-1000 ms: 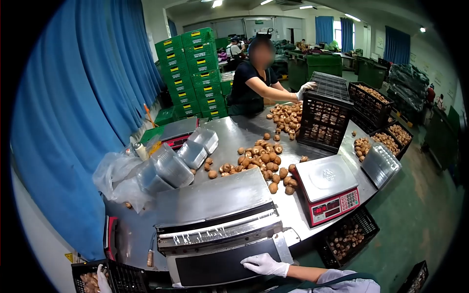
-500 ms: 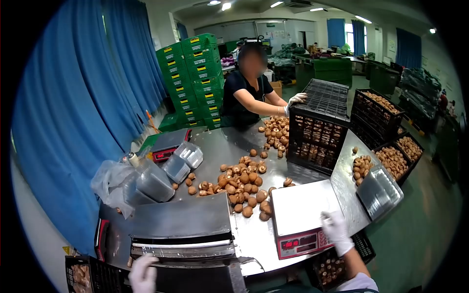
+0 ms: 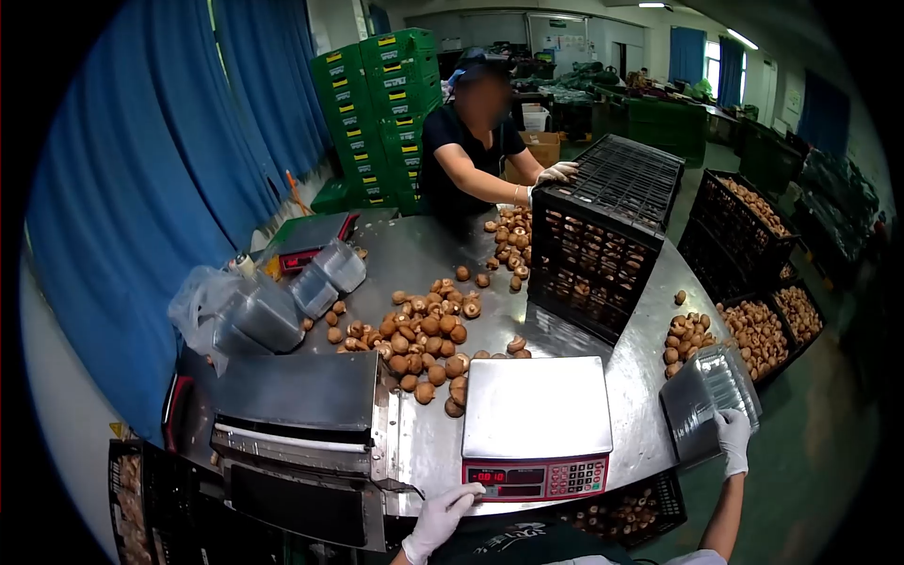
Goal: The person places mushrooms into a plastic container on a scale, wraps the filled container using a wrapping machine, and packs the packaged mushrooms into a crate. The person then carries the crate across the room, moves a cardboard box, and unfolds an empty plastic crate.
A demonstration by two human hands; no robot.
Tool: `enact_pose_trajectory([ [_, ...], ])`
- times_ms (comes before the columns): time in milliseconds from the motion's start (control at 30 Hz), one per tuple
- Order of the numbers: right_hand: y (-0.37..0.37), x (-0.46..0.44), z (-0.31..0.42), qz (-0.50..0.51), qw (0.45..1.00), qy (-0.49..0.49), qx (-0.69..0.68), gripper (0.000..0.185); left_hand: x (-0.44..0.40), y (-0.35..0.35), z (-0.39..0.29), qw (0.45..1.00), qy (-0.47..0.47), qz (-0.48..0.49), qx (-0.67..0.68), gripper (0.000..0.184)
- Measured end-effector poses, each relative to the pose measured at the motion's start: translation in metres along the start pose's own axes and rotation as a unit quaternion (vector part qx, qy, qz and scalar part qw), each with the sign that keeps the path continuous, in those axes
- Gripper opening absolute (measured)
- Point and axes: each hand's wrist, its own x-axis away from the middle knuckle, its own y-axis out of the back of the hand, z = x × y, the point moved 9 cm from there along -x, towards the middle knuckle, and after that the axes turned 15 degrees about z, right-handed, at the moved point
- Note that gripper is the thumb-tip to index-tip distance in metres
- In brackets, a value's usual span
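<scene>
My right hand (image 3: 734, 440), in a white glove, is at the near edge of a stack of clear plastic trays (image 3: 702, 410) on the table's right side, its fingers closed on the rim. Close to the lower left corner of the digital scale (image 3: 537, 405), my gloved left hand (image 3: 441, 520) has its fingers partly stretched out and holds nothing. The scale's bare platform faces up, and red digits glow on its panel. Loose brown mushrooms (image 3: 428, 330) are heaped behind and left of the scale.
Across the steel table (image 3: 650, 377), a co-worker (image 3: 471, 141) rests gloved hands on a black crate (image 3: 603, 235) of mushrooms. A wrapping machine (image 3: 297, 405) and more clear trays (image 3: 268, 315) are at left. Mushroom crates (image 3: 753, 330) stand at right; green crates (image 3: 377, 113) are stacked behind.
My right hand has moved from beside the scale rightward to the clear trays. My left hand has moved right, from the wrapping machine to the scale's corner. The view has shifted.
</scene>
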Motion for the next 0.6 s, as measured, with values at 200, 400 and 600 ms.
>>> enact_pose_trajectory([
  [200, -0.011, -0.022, -0.030, 0.073, 0.995, -0.030, -0.055, 0.017, -0.030, 0.017, 0.025, 0.997, 0.055, -0.047, 0.038, 0.024],
  [400, 0.006, -0.005, -0.001, 0.077, 0.987, 0.010, -0.139, 0.015, -0.053, 0.026, 0.026, 0.995, -0.005, -0.089, 0.034, 0.024],
  [600, -0.007, -0.016, -0.025, 0.099, 0.983, -0.020, -0.152, 0.012, -0.065, 0.045, 0.029, 0.992, -0.022, -0.110, 0.055, 0.026],
])
